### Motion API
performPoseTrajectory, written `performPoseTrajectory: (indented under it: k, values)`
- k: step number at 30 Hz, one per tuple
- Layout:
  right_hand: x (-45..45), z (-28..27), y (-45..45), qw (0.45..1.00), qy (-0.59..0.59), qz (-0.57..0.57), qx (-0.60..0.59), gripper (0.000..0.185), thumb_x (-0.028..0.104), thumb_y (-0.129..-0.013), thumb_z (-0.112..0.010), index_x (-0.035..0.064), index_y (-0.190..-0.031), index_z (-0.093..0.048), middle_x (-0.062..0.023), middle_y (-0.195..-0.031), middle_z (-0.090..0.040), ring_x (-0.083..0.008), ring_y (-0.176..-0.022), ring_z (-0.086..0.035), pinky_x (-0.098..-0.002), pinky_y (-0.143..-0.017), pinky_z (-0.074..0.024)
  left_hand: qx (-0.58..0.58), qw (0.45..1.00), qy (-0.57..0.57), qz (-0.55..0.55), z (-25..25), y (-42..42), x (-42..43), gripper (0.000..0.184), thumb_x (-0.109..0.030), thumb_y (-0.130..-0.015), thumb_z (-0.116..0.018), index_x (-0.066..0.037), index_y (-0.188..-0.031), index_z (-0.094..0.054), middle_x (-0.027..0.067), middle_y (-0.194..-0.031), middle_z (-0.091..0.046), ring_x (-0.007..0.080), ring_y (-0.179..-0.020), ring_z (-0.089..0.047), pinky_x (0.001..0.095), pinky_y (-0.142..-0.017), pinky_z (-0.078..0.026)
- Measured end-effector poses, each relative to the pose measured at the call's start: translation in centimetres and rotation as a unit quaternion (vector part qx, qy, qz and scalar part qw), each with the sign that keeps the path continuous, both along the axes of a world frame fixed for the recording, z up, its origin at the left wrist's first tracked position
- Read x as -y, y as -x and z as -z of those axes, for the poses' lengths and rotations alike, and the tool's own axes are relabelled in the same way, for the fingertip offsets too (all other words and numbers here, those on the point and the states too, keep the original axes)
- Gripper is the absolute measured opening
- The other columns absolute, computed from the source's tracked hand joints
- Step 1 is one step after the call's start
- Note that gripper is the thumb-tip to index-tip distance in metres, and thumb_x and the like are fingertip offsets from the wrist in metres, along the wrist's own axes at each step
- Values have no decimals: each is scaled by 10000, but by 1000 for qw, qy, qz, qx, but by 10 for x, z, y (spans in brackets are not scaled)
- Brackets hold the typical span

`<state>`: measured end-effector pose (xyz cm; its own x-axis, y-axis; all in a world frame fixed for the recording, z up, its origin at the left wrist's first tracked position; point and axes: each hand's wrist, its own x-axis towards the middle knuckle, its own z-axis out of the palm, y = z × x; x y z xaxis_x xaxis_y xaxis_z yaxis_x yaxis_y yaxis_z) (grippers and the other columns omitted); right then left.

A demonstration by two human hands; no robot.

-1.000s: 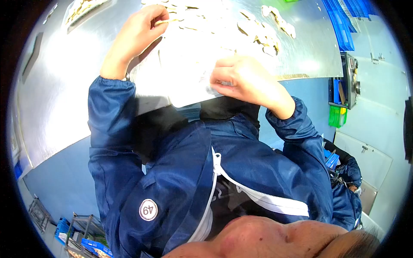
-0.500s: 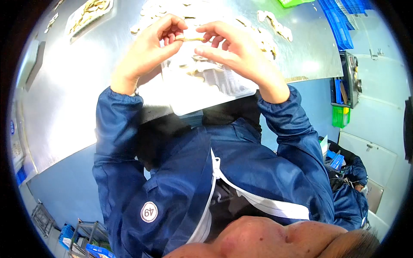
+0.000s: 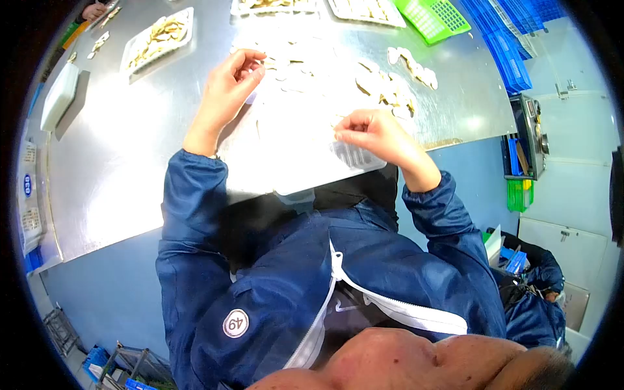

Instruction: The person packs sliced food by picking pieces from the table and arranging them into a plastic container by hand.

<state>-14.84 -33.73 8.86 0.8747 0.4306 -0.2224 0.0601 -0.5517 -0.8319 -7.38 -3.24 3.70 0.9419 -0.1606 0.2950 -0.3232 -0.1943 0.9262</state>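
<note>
A steel table [image 3: 455, 97] spans the upper part of the frame, its left half washed by glare and its far edge cut off. The wearer's dark blue jacket [image 3: 403, 260] fills the lower middle and partly hides another person [image 3: 533, 305] at the lower right, whose doings cannot be made out. Blue crates [image 3: 497, 45] at the upper right are cropped by the frame.

At the centre, a pale tray [image 3: 325, 181] lies along the table's near edge. Its near rim and some ribbing beside the right hand show; the rest bleaches into glare, so its far rim and contents cannot be told. A green basket [image 3: 435, 23] with a perforated side stands at the top, right of centre, cut off above. Filled white trays [image 3: 368, 21] line the top edge, also cropped; another filled tray [image 3: 190, 25] sits at the upper left.

The hands are apart. The left hand [image 3: 229, 84] curls its thumb and fingers near the slices, upper centre; the right hand [image 3: 377, 133] brings thumb and forefinger close over the tray's right side. Whether either pinches anything cannot be told.

The slices [image 3: 387, 88] are thin and cream-coloured, some dark-edged, scattered from the centre to the right of it, the middle ones nearly lost in brightness.
</note>
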Motion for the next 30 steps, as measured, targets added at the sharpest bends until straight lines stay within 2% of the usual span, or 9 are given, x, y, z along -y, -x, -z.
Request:
performPoseTrajectory:
  k: [4, 7, 9, 11, 14, 15, 16, 19, 30]
  values:
    - [-6, 3, 6, 995, 72, -24, 62, 179, 122, -870, -766, -14, -984, -747, -83, -799, -720, -150, -728, -667, -285, -677, -529, -24, 984, -121, -126, -6, -3, -15, 225, -153, -910, -648, -25, -1087, -701, 69, -816, -647, 132, -700, -569, 279, -692, -480]
    - [-12, 3, 1, 963, 186, -47, 187, 196, 221, -854, -775, 40, -929, -755, -125, -763, -701, -254, -692, -685, -351, -639, -528, 6, 972, -179, -153, -5, -6, -28, 201, -148, -938, -663, -7, -1076, -702, 24, -843, -662, 101, -711, -534, 270, -681, -479]
    - [-17, -8, -9, 939, 248, -52, 234, 223, 271, -864, -768, 55, -917, -755, -125, -753, -691, -278, -680, -675, -370, -625, -517, -3, 968, -205, -144, -6, -3, -32, 210, -157, -898, -681, -2, -1037, -708, 94, -883, -692, 200, -749, -599, 329, -716, -504]
    - [-27, -23, -35, 952, 200, -40, 229, 269, 354, -891, -701, 93, -863, -761, -136, -737, -711, -333, -704, -694, -418, -657, -543, -19, 962, -237, -132, -5, -2, -31, 223, -178, -868, -688, -11, -1013, -710, 165, -941, -708, 302, -833, -670, 383, -769, -525]
    - [-54, -14, -81, 945, 158, -33, 285, 288, 358, -907, -687, 80, -927, -758, -146, -784, -720, -333, -734, -698, -419, -674, -542, 48, 947, -300, -99, 2, -5, -30, 241, -203, -836, -728, -25, -998, -717, 182, -960, -681, 362, -903, -652, 430, -800, -517]
    - [-65, -3, -95, 939, 161, -35, 303, 280, 336, -915, -689, 66, -957, -751, -150, -791, -716, -336, -730, -693, -413, -668, -536, 42, 944, -311, -98, 2, -5, -29, 251, -211, -826, -738, -29, -998, -718, 182, -957, -669, 367, -916, -643, 437, -805, -512]
    - [-79, 4, -105, 931, 235, -22, 278, 335, 416, -911, -666, 109, -1009, -757, -133, -900, -749, -353, -868, -714, -454, -755, -563, 36, 941, -322, -98, 1, -3, -27, 261, -220, -817, -749, -34, -998, -720, 183, -954, -658, 372, -928, -634, 445, -810, -507]
    - [-106, 15, -116, 915, 323, -27, 239, 373, 428, -874, -712, 90, -1031, -710, -144, -940, -749, -356, -905, -718, -469, -787, -562, 41, 934, -340, -101, 0, -5, -25, 282, -236, -803, -759, -58, -1020, -727, 173, -940, -637, 374, -949, -619, 456, -819, -499]
    - [-85, 20, -124, 932, 263, 4, 249, 192, 264, -819, -714, 108, -926, -748, -114, -952, -750, -319, -910, -719, -430, -772, -566, 80, 922, -365, -101, 1, -1, -16, 206, -192, -803, -755, -44, -935, -702, 150, -953, -623, 359, -989, -599, 456, -849, -484]
